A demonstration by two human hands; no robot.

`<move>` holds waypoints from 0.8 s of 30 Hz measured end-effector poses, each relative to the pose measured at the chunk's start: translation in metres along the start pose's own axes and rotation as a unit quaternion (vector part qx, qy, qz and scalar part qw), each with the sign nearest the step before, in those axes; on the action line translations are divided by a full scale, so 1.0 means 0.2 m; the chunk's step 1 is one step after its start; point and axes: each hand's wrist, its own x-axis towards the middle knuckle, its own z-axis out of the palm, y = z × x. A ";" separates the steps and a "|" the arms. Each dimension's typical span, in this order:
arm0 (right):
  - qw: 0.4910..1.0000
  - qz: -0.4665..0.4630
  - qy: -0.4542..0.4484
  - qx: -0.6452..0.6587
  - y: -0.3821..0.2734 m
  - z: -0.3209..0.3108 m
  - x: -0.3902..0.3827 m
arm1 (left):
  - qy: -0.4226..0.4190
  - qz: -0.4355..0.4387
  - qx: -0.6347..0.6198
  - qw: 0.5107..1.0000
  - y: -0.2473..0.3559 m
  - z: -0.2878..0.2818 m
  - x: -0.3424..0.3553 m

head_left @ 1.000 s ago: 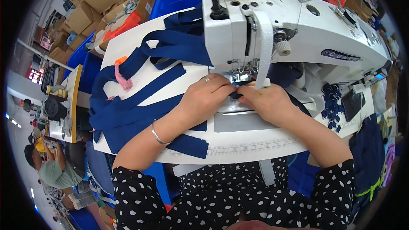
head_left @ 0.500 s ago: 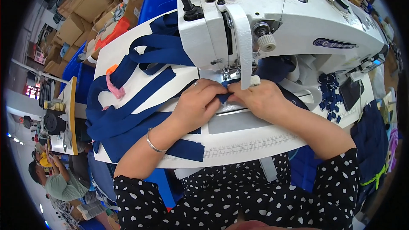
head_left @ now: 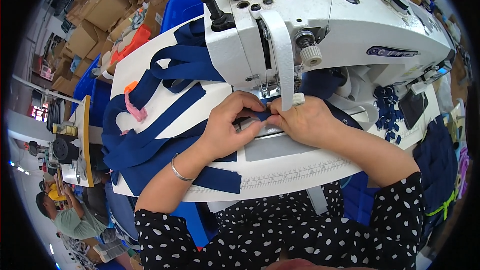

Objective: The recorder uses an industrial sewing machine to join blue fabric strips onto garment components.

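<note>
A white sewing machine stands before me, its presser foot and needle just beyond my fingertips. Under my fingers lies a small dark blue fabric piece, mostly covered. My left hand, with a bangle on the wrist, presses its index finger on the cloth's far edge, while its thumb reaches across to the right thumb. From the other side my right hand pinches the same piece with curled fingers. Long navy fabric strips spread over the table on the left, one running beneath my left hand.
A pink and orange scrap lies among the strips. On the right are a cluster of small navy pieces and a dark phone-like slab. A printed ruler follows the table's near edge. Far left, another person sits working.
My left thumb has stretched out toward the right thumb, and the left hand has opened wider round the cloth. My right hand stays at nearly the same spot. The view has shifted slightly.
</note>
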 end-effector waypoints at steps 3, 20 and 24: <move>1.000 0.004 -0.021 -0.013 -0.01 -0.02 0.00 | -0.006 -0.008 0.014 1.000 -0.01 -0.01 0.00; 0.998 -0.033 0.038 -0.038 0.02 0.04 -0.02 | 0.012 0.020 0.060 0.998 0.02 0.01 0.01; 0.998 -0.034 0.041 -0.044 0.01 0.04 -0.01 | 0.031 0.002 0.024 0.999 -0.01 0.02 0.00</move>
